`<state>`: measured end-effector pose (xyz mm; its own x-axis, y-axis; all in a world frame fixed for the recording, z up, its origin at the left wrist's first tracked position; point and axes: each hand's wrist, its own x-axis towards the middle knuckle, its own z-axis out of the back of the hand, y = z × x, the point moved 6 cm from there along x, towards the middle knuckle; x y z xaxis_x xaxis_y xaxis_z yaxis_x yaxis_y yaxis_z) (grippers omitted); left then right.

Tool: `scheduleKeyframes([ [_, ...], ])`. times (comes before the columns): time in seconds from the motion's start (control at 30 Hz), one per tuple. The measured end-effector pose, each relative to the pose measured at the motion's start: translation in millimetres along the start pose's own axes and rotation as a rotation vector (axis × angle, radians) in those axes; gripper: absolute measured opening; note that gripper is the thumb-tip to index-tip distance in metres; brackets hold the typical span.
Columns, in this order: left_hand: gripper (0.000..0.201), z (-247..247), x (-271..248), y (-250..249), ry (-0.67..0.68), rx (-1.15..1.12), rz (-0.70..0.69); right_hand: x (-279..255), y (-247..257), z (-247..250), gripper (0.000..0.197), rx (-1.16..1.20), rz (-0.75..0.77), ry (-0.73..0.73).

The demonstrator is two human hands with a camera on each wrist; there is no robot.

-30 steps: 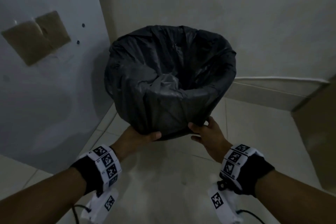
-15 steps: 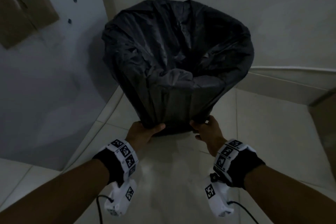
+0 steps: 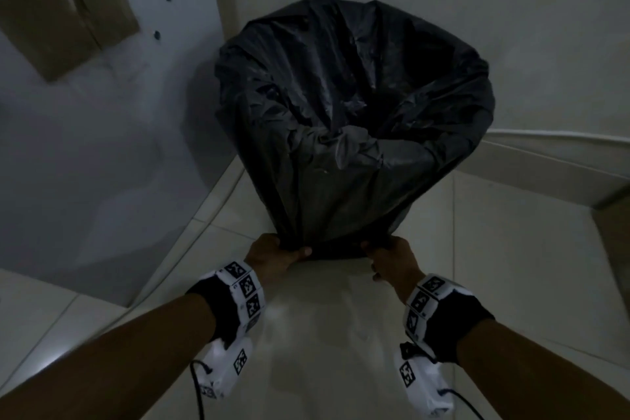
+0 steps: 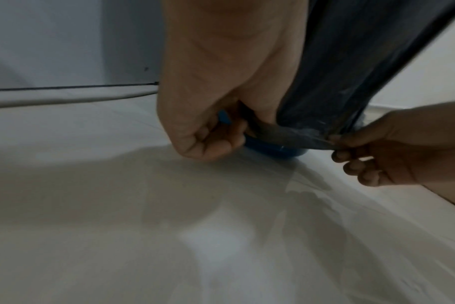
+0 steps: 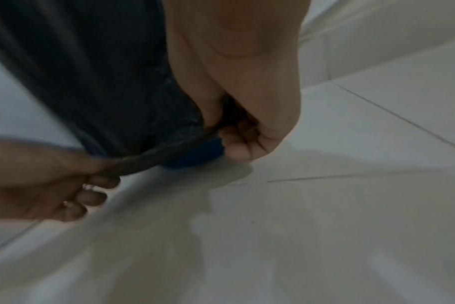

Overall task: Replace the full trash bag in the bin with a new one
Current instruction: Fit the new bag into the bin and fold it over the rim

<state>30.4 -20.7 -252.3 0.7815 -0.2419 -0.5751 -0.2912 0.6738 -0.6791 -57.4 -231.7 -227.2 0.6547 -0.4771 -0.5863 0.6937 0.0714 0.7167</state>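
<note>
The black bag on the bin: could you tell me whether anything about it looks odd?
Yes: the black bag is drawn down nearly to the floor, leaving only the blue bin base showing. Both hands, left and right, pinch its hem.

Dim corner of a home, likely a hallway or utility nook. Pale glossy floor tiles (image 3: 511,283), tiled skirting (image 3: 545,164), plain painted walls (image 3: 102,147) with a brown patch (image 3: 68,17). Bin (image 4: 273,148) in the corner.

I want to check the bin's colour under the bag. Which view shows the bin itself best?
Left wrist: the blue bin base shows below the bag hem. The right wrist view shows a darker sliver of it; in the head view the bag hides it.
</note>
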Motion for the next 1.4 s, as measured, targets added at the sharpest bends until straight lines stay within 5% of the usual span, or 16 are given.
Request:
scheduleKeyframes([
  [0.3, 0.065, -7.9, 3.0, -0.6, -0.067, 0.181, 0.022, 13.2, -1.4, -3.3, 0.048, -0.29, -0.122, -0.004],
  [0.5, 0.08, -5.5, -5.6, 5.1, -0.06, 0.113, 0.033, 11.8, -8.7, -6.8, 0.031, -0.288, -0.112, 0.005],
  [0.63, 0.08, -3.4, -18.6, 5.6, -0.033, 0.106, 0.055, 8.4, -7.1, 0.8, 0.043, -0.227, -0.052, 0.092],
  [0.73, 0.061, -2.5, -41.3, -16.3, -0.07, 0.055, -0.119, -1.1, 2.3, 21.9, 0.025, -0.032, -0.049, 0.043],
  [0.83, 0.047, 1.9, -81.2, -56.7, -0.181, -0.064, -0.451, -12.3, 33.8, 48.9, 0.015, 0.183, 0.078, -0.097],
  [1.0, 0.018, 4.9, -146.4, -113.8, -0.307, -0.005, -0.905, -45.3, 91.7, 86.2, 0.036, 0.498, 0.268, -0.21],
  [1.13, 0.02, 7.7, -173.4, -136.9, -0.362, 0.054, -1.07, -78.9, 130.3, 104.7, 0.027, 0.533, 0.509, -0.309],
  [1.4, 0.035, 30.9, -194.8, -162.1, -0.563, 0.206, -1.236, -94.6, 141.2, 104.1, 0.03, 0.364, 0.594, -0.392],
])
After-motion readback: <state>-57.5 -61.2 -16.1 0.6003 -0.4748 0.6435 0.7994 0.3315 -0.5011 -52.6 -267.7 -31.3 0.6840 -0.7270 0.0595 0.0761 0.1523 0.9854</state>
